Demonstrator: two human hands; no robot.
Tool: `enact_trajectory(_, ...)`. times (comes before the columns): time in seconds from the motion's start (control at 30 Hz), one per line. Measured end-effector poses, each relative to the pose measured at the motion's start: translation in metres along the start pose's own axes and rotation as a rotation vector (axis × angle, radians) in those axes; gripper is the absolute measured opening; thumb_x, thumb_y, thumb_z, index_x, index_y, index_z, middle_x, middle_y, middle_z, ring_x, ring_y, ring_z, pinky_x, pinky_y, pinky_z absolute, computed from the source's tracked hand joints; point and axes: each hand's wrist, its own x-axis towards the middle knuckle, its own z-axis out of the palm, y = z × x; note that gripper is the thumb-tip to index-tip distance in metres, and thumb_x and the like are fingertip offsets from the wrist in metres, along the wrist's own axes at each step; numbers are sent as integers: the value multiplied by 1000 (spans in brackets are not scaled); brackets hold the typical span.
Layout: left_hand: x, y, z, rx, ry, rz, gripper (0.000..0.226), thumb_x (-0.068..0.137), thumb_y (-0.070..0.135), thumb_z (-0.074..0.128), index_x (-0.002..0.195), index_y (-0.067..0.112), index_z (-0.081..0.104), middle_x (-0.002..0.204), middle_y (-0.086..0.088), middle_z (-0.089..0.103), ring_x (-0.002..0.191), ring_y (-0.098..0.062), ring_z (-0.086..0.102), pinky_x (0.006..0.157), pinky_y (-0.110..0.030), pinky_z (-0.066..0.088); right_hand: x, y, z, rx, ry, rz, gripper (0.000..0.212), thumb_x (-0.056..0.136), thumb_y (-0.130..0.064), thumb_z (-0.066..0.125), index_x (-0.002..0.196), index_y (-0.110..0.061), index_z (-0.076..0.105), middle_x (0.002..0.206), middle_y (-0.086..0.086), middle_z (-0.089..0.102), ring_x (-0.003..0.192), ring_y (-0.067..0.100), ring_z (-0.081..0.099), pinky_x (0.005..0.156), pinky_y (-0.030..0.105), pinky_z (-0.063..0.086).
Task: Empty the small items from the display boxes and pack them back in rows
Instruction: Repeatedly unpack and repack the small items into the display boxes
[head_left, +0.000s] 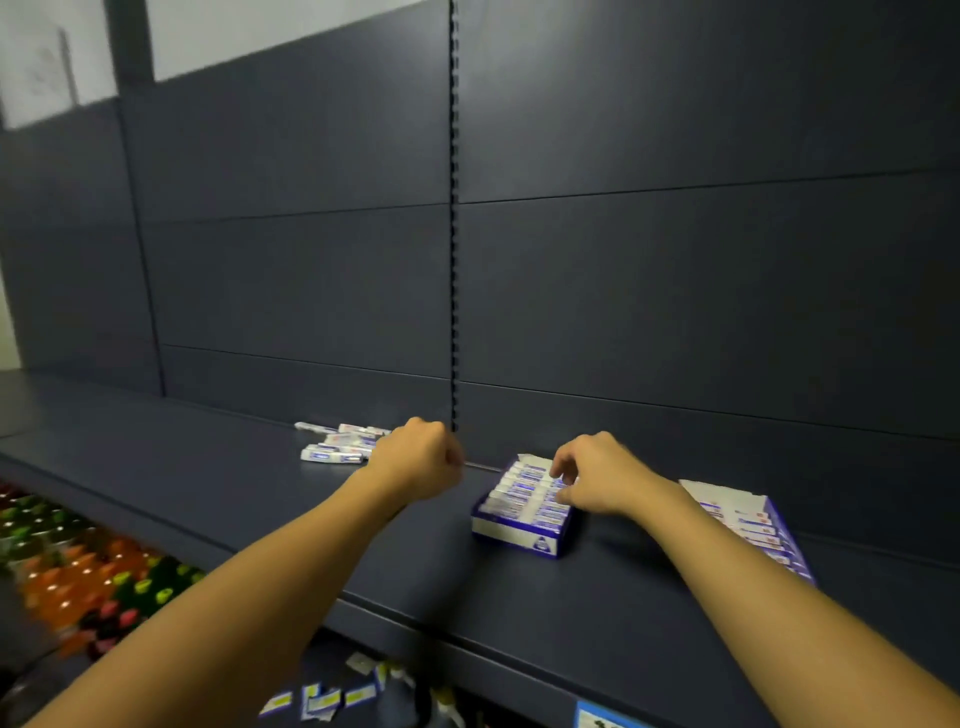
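Repacking stage — right hand pinched packs in box; left hand fisted, contents unclear; loose packs probably next.

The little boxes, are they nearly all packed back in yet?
Partly. The middle display box already holds neat rows, and the right hand is at its top row. A loose pile lies beside the left hand, waiting. The second box looks filled.

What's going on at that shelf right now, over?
Left hand fisted beside loose packs. Right hand fingering rows in the small display box. Second box waits right. Nothing blocking.
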Motion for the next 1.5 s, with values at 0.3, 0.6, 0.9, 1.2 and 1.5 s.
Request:
enact_trajectory(0.3, -36, -115, -21, 75, 37, 6, 14, 83, 30, 61, 91, 27, 73, 97, 1, 68, 88, -25, 63, 64, -32, 51, 33, -119, 49, 32, -8, -27, 25, 81, -23, 77, 106, -27, 72, 102, -3, 67, 91, 18, 66, 87, 37, 58)
enact_trajectory(0.6, -58, -214, -25, 7, -57, -7, 16, 86, 31, 65, 97, 33, 76, 100, 9, 71, 92, -18, 65, 76, -37, 59, 47, -192, 90, 11, -1, -14, 23, 82, -23, 75, 103, -29, 71, 101, -5, 65, 92, 17, 66, 87, 36, 57)
enact_trajectory(0.9, -32, -265, -23, -84, -72, -7, 15, 89, 31, 65, 98, 29, 77, 98, 10, 71, 90, -13, 65, 81, -38, 59, 89, -217, 95, -14, -28, -27, 24, 83, -25, 74, 106, -31, 70, 103, -5, 64, 95, 17, 65, 87, 39, 58)
enact_trajectory(1.2, 46, -293, -5, -15, -66, 72, 16, 89, 26, 66, 100, 26, 78, 102, 8, 72, 88, -14, 65, 72, -33, 58, 169, -219, 120, -1, -33, -28, 24, 82, -26, 74, 104, -32, 70, 99, -8, 63, 90, 14, 64, 83, 36, 58)
enact_trajectory(1.5, 101, -319, 24, -15, -86, 102, 20, 88, 23, 65, 104, 27, 77, 109, 11, 72, 95, -14, 66, 76, -35, 58, 234, -219, 132, 1, -43, -64, 20, 78, -24, 73, 97, -30, 72, 88, -13, 66, 84, 10, 65, 80, 35, 59)
